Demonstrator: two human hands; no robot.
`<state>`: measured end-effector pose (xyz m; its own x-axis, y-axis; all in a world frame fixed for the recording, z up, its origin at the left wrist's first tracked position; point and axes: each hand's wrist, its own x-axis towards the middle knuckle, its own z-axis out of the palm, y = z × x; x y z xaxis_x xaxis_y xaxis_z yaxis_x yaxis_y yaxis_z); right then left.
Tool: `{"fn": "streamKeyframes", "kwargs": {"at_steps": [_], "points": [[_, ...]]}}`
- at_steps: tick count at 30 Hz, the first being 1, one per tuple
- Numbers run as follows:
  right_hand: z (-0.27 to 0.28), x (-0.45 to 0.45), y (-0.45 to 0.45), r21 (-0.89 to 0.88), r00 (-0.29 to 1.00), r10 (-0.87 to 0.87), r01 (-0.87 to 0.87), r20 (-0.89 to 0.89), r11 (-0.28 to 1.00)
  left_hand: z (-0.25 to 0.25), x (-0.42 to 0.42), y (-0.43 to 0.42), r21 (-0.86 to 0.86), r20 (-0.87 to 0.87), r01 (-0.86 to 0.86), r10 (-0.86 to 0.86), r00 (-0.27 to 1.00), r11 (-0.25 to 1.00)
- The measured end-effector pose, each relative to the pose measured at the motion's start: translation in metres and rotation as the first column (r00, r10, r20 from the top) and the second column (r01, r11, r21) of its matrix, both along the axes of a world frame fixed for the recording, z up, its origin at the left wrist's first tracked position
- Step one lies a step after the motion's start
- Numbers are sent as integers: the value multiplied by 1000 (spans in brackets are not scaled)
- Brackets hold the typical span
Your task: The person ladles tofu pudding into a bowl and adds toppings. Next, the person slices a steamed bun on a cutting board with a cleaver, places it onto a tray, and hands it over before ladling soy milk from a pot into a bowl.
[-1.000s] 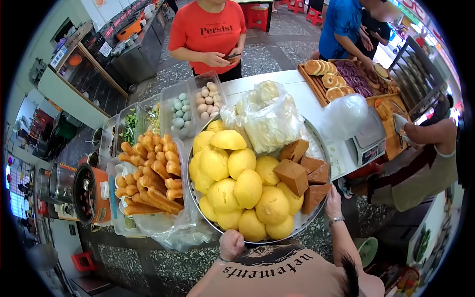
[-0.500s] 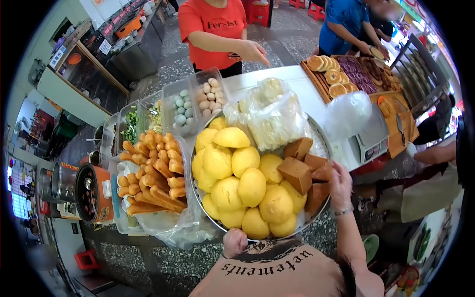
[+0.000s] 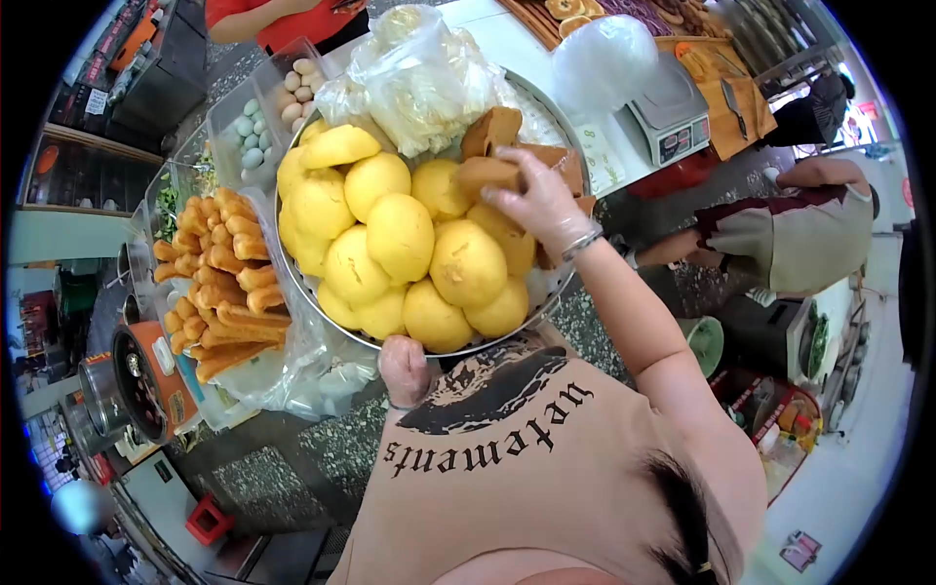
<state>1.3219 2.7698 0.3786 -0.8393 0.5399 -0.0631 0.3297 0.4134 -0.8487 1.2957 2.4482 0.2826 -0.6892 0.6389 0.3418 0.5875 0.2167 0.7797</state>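
Note:
My right hand (image 3: 541, 203), in a clear glove, grips a brown block of cake (image 3: 487, 177) over the right part of the round metal tray (image 3: 568, 127). More brown blocks (image 3: 546, 159) lie behind and beside it. Yellow buns (image 3: 400, 237) are piled across the tray's middle and left. My left hand (image 3: 404, 370), also gloved, is closed at the tray's near rim; whether it holds anything is hidden. A plastic bag of pale food (image 3: 419, 83) rests at the tray's far side.
Fried dough sticks (image 3: 224, 283) and egg boxes (image 3: 255, 132) stand left. A scale (image 3: 673, 112) with a bag of clear plastic (image 3: 604, 63) and a cutting board with a knife (image 3: 733, 107) are right. People stand across the counter and at right.
My right hand has moved from the tray's right edge inward and taken hold of a brown block. The view has tilted down and shifted, showing more of my shirt.

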Motion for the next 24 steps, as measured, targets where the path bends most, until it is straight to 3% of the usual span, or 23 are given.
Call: {"fn": "streamKeyframes", "kwargs": {"at_steps": [1, 2, 4, 6, 8, 11, 13, 16, 21, 24], "points": [[7, 5, 1, -205, 995, -96, 89, -27, 975, 4, 3, 2, -9, -8, -61, 61, 998, 998], [5, 11, 6, -199, 995, -89, 80, -37, 977, 1, 8, -1, -2, -17, -68, 68, 998, 998], [-2, 18, 28, 13, 955, -200, 208, -217, 978, -12, 7, -8, -82, 35, -78, 81, 996, 994], [-7, 24, 34, -50, 979, -101, 94, -180, 994, -20, 6, -4, 10, -47, -88, 89, 995, 996], [-15, 26, 31, 392, 978, 61, 23, -198, 920, -19, 10, -5, -58, 21, -124, 125, 992, 991], [-9, 24, 12, 406, 970, 151, -63, -188, 912, -8, 1, 1, -37, -151, -112, 105, 983, 993], [-3, 25, 2, 555, 991, 74, -1, -109, 832, -2, 3, 1, -5, -74, -90, 89, 993, 996], [-2, 27, 0, 523, 992, 86, -23, -96, 852, 4, 6, 4, 8, -43, -116, 116, 992, 993], [25, 28, -14, 459, 957, 29, 111, -287, 881, 9, 8, 6, 21, -44, -144, 145, 988, 989], [40, 33, -26, 450, 935, 90, 79, -342, 890, 9, 10, 4, -40, -68, -153, 151, 986, 987]]}}
